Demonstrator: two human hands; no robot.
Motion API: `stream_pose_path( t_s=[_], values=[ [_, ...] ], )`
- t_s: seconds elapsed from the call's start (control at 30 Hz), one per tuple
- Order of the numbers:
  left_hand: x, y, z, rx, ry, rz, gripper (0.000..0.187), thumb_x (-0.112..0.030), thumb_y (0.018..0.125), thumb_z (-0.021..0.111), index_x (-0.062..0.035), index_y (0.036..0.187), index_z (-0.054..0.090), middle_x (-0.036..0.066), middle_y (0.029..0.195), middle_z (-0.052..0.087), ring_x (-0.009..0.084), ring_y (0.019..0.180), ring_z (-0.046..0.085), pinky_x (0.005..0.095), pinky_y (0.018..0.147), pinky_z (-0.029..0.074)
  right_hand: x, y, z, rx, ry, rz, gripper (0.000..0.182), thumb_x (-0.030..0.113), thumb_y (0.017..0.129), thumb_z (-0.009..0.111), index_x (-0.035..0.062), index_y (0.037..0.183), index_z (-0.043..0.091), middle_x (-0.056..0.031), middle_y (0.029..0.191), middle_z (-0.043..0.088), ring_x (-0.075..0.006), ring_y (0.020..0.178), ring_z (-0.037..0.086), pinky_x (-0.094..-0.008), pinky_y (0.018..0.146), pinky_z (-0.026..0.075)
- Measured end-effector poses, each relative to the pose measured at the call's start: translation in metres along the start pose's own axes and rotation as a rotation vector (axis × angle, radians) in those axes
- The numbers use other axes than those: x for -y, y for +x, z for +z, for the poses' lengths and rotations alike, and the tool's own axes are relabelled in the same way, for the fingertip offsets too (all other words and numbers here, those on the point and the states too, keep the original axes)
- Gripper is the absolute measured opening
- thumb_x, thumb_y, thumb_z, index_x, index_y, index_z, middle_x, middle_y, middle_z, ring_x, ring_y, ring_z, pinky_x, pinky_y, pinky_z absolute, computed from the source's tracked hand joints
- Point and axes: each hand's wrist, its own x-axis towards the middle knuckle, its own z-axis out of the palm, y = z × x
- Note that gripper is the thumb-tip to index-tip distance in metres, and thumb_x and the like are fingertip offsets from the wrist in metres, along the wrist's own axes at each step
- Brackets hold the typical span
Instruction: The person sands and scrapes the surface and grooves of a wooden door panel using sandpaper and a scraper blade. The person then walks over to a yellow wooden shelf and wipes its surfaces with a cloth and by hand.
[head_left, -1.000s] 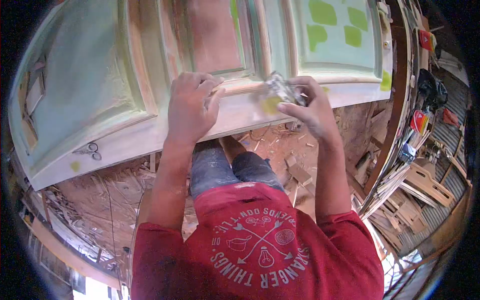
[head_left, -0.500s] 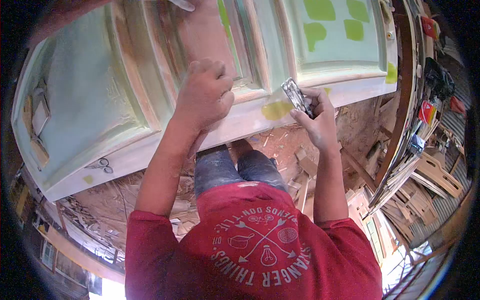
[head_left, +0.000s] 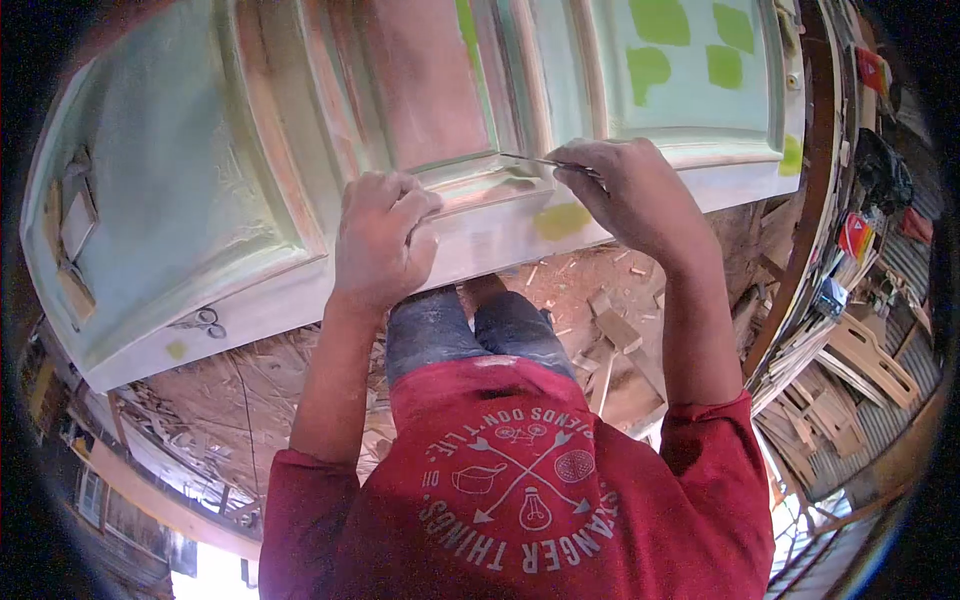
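Observation:
A large panelled door (head_left: 150, 190), painted pale green and white with bare wood mouldings, lies in front of me. My left hand (head_left: 385, 240) is closed, its fingers curled at the door's near edge; whether it holds anything is hidden. My right hand (head_left: 640, 195) grips a thin metal tool with a narrow blade (head_left: 535, 159). The blade points left, its tip at the near right corner of the pinkish middle panel (head_left: 430, 90). Most of the tool's handle is hidden in my fingers.
Scissors (head_left: 205, 320) lie on the door's near left edge, and small wood pieces (head_left: 78, 225) rest farther left. Wood offcuts and shavings (head_left: 610, 320) cover the ground below. Stacked boards (head_left: 840, 370) and a black plastic bag (head_left: 882, 165) are at the right.
My right hand has turned over and moved up, bringing the metal tool to the panel corner. My left hand has moved down and slightly left. Another person's hand has left the top edge.

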Motion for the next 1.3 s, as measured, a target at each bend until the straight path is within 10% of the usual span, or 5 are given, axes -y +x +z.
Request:
stream_pose_path(
  t_s=[0.33,0.7,1.0,1.3],
  values=[
    [0.001,0.054,0.047,0.152,0.084,0.207,0.033,-0.009,0.086,0.069,-0.0152,0.117,0.082,0.015,0.106,0.068,0.0363,0.107,0.066,0.0481,0.095,0.053,0.001,-0.028,0.015,-0.188,0.326,0.340,0.020,0.013,0.105,0.067,-0.0013,0.118,0.075,-0.0154,0.088,0.078,-0.0224,0.071,0.075,-0.0383,0.069,0.059],
    [0.021,0.045,-0.019,0.115,0.126,0.115,0.011,-0.008,0.081,0.069,-0.0037,0.091,0.068,0.017,0.112,0.070,0.0396,0.112,0.065,0.0518,0.102,0.051,-0.009,-0.050,0.020,-0.260,0.424,0.349,0.023,0.015,0.107,0.068,-0.0020,0.121,0.074,-0.0091,0.088,0.078,-0.0151,0.071,0.073,-0.0333,0.067,0.059],
    [0.051,-0.053,-0.024,-0.320,0.302,-0.153,0.033,-0.014,0.095,0.061,-0.0091,0.127,0.071,0.017,0.143,0.066,0.0388,0.135,0.058,0.0539,0.122,0.037,-0.015,0.002,0.008,-0.060,0.132,0.018,0.019,0.016,0.102,0.073,0.0026,0.115,0.075,-0.0266,0.094,0.072,-0.0473,0.081,0.068,-0.0474,0.076,0.056],
    [0.066,-0.067,-0.013,-0.419,0.280,-0.102,0.037,-0.018,0.098,0.058,-0.0055,0.131,0.069,0.019,0.148,0.064,0.0403,0.141,0.056,0.0546,0.123,0.036,0.029,0.028,0.031,-0.082,0.057,-0.227,0.014,0.011,0.096,0.074,0.0032,0.108,0.079,-0.0196,0.098,0.077,-0.0423,0.088,0.073,-0.0479,0.079,0.058]
  ],
)
